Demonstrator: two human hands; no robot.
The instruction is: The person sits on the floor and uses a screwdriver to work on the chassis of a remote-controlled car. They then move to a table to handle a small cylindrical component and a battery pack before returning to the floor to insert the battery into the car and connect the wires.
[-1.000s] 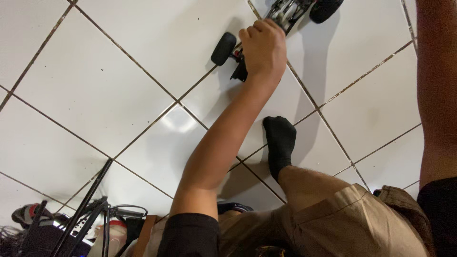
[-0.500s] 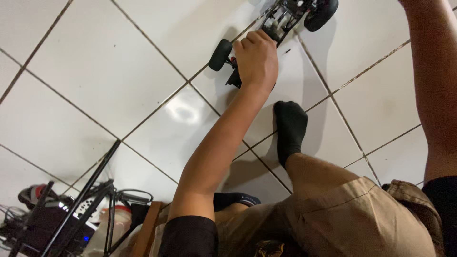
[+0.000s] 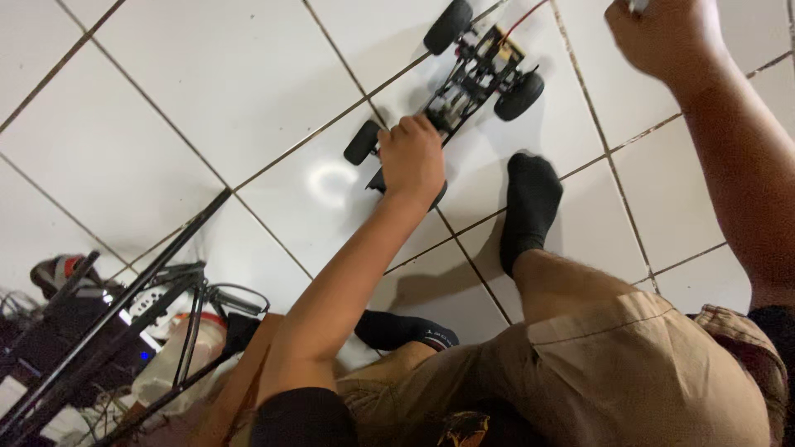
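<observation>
Gripping the near end of the toy car chassis (image 3: 464, 91), the left hand (image 3: 411, 161) presses it down on the white tiled floor (image 3: 207, 99), just beyond a black-socked foot (image 3: 530, 207). Up at the frame's top edge, the right hand (image 3: 667, 33) is fisted around a small object (image 3: 638, 5), too cropped to identify. Black knobbly wheels (image 3: 448, 26) sit at the chassis corners.

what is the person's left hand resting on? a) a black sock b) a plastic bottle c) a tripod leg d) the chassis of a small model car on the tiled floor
d: the left hand grips the near end of the bare model car chassis, between its black wheels on the white tiled floor.
</observation>
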